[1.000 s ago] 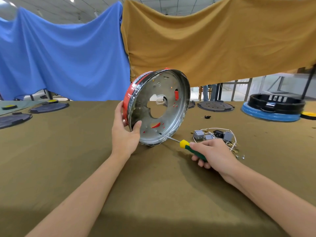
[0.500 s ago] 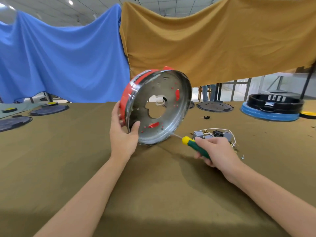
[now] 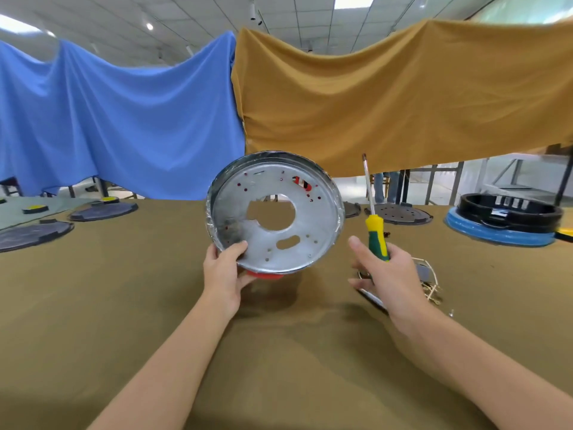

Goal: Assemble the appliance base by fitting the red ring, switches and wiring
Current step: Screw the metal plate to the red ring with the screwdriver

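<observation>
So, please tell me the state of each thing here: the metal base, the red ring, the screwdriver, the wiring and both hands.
metal base: lifted, tilted toward the camera, nothing in its centre hole
red ring: on the base, showing below its lower rim
screwdriver: upright, tip up, touching nothing
wiring bundle: loose on the table
left hand: grips the base rim
right hand: holds the screwdriver handle

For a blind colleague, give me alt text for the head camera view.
The left hand holds a round metal base tilted up over a brown table; the right hand grips a screwdriver upright beside it.
</observation>
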The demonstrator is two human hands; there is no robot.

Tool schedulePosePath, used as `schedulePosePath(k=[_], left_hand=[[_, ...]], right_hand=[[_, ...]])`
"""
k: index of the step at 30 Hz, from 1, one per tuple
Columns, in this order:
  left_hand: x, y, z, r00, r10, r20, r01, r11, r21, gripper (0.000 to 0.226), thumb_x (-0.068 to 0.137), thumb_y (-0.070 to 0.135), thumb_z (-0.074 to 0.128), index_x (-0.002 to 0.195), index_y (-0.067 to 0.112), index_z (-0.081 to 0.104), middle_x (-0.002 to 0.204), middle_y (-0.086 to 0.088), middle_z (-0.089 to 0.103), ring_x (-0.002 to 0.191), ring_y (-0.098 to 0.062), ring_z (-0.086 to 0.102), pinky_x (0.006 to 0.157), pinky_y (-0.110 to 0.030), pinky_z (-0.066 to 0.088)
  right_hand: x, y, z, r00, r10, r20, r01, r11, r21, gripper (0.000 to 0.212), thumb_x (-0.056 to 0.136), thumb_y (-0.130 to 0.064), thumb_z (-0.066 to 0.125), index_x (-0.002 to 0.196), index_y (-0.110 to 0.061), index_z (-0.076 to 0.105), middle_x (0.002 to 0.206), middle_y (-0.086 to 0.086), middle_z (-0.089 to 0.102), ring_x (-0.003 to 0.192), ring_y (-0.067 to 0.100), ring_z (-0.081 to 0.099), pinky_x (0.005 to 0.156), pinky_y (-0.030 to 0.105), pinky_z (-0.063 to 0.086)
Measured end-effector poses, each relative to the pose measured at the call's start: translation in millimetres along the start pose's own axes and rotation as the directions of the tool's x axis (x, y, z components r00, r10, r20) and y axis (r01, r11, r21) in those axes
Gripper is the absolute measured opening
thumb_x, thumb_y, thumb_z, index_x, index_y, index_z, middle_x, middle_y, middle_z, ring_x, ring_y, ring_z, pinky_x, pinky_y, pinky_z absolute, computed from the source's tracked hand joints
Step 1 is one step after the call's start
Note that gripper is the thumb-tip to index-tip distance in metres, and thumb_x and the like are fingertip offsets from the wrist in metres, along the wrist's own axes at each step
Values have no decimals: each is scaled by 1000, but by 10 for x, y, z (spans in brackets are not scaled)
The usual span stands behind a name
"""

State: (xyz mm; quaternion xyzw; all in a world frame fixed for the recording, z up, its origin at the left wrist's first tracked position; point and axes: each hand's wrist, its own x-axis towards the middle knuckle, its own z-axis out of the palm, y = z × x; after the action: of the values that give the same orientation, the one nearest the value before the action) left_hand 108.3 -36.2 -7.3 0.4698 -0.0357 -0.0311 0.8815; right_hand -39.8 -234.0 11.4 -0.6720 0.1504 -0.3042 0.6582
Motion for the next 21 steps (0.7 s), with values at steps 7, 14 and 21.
schedulePosePath(k=[7, 14, 21], left_hand=[[-91, -45, 51, 976, 166, 142, -189, 968, 164, 45, 86, 6, 72, 128, 16, 56, 121, -8, 69, 102, -26, 71, 85, -56, 58], [-224, -110, 84, 895, 223, 386, -304, 939, 163, 56, 75, 15, 76, 127, 29, 59, 123, -1, 70, 114, -25, 67, 92, -49, 56], [-271, -144, 79, 857, 9, 515, -127, 973, 194, 87, 67, 15, 86, 141, 33, 44, 127, 2, 68, 111, -22, 69, 76, -35, 60]], right_hand=[[52, 259, 294, 989, 150, 7, -147, 956, 256, 42, 72, -1, 83, 110, -8, 65, 96, 5, 77, 84, 21, 75, 64, 34, 61], [60, 282, 246, 963, 220, -155, -160, 932, 325, 41, 69, 6, 84, 103, -2, 63, 95, 11, 75, 80, 28, 74, 67, 42, 63], [22, 247, 229, 961, 224, -162, -159, 928, 337, 45, 71, 4, 83, 109, -2, 60, 99, 12, 73, 80, 25, 73, 58, 30, 59]])
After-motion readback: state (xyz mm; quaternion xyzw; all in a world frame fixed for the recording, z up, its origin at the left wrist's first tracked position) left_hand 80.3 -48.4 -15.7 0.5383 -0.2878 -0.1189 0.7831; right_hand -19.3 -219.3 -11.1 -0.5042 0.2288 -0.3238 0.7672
